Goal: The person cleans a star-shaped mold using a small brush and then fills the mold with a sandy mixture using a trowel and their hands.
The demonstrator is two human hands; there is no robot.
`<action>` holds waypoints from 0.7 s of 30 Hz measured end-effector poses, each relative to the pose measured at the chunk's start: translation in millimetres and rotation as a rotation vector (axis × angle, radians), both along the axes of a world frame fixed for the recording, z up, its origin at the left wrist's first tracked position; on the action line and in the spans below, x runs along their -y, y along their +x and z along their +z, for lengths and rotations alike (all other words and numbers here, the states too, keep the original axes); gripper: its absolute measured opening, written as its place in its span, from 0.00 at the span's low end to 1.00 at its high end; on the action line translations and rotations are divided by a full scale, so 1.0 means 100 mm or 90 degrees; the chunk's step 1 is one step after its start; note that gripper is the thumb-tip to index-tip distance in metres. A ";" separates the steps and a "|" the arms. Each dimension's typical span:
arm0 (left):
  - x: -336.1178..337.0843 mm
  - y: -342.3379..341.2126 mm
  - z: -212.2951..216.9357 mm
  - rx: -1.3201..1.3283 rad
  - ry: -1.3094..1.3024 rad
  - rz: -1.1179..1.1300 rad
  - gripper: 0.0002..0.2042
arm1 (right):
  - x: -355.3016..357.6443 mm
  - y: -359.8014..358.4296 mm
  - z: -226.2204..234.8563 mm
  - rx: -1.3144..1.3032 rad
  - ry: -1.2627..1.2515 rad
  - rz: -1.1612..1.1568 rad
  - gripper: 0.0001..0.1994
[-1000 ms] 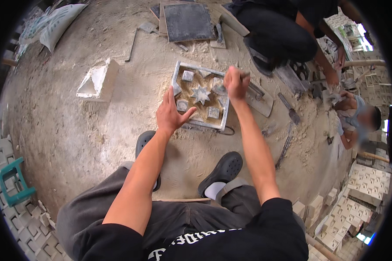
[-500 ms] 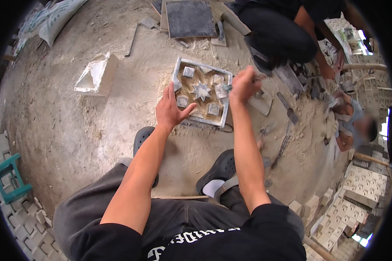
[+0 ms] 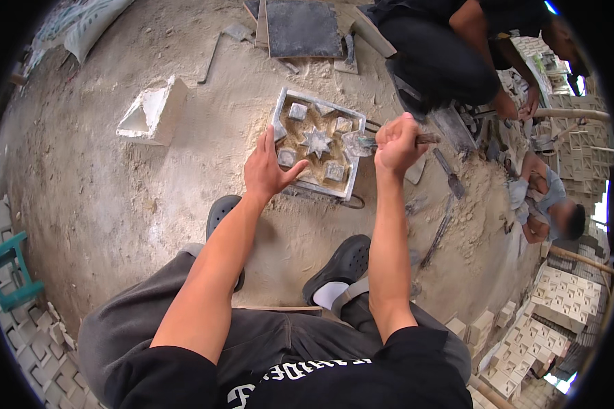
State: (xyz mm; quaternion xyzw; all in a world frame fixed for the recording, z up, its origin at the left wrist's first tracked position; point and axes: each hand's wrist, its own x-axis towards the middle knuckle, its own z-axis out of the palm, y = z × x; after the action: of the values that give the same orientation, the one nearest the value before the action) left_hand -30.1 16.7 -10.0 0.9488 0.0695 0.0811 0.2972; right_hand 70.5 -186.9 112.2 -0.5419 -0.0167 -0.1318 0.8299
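A square mould (image 3: 319,189) with a pale grey rim lies flat on the floor in front of me. Inside it are a star-shaped block (image 3: 316,142) at the centre, small raised blocks around that, and sandy dust in the gaps. My left hand (image 3: 267,167) rests along the mould's left edge, fingers stretched and thumb spread over its near left corner. My right hand (image 3: 397,146) is closed around the brown handle of a short hand tool (image 3: 426,138). The tool's grey-green head reaches the mould's right rim; whether it is a brush or a trowel I cannot tell.
A white hollow block (image 3: 164,112) stands at left. Dark boards (image 3: 303,31) lie beyond the mould. A trowel (image 3: 450,176) rests on the dusty floor at right. One co-worker (image 3: 443,61) crouches at far right, another (image 3: 552,204) farther right. A green stool (image 3: 13,273) stands at left.
My right hand has moved slightly right and toward me, drawing the tool outward over the mould's right rim. My left hand stays at the mould's left edge.
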 end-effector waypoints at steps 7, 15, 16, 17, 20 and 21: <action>0.08 0.04 -0.04 0.045 0.005 0.001 0.54 | -0.09 -0.10 -0.64 -0.078 -0.123 0.029 0.22; 0.09 0.00 -0.04 0.039 -0.001 -0.014 0.52 | 0.00 -0.15 -0.30 0.048 -0.116 -0.003 0.21; 0.12 -0.01 -0.03 0.039 -0.004 -0.018 0.52 | -0.07 -0.15 -0.64 0.014 -0.148 -0.029 0.21; 0.10 0.01 -0.03 0.048 0.002 -0.013 0.52 | -0.19 -0.12 -0.72 -0.017 -0.178 -0.050 0.20; 0.08 -0.05 -0.05 0.036 -0.002 -0.005 0.52 | -0.11 -0.03 -0.70 -0.011 -0.303 0.013 0.20; 0.02 -0.04 -0.05 0.024 -0.007 0.004 0.52 | -0.20 -0.05 -0.52 -0.007 -0.296 0.019 0.20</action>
State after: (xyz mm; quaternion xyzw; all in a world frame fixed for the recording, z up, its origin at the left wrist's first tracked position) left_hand -33.9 14.9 -15.3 0.9453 0.0672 0.0992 0.3035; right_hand 66.0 -167.1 60.3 -0.7191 -0.0497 -0.1091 0.6844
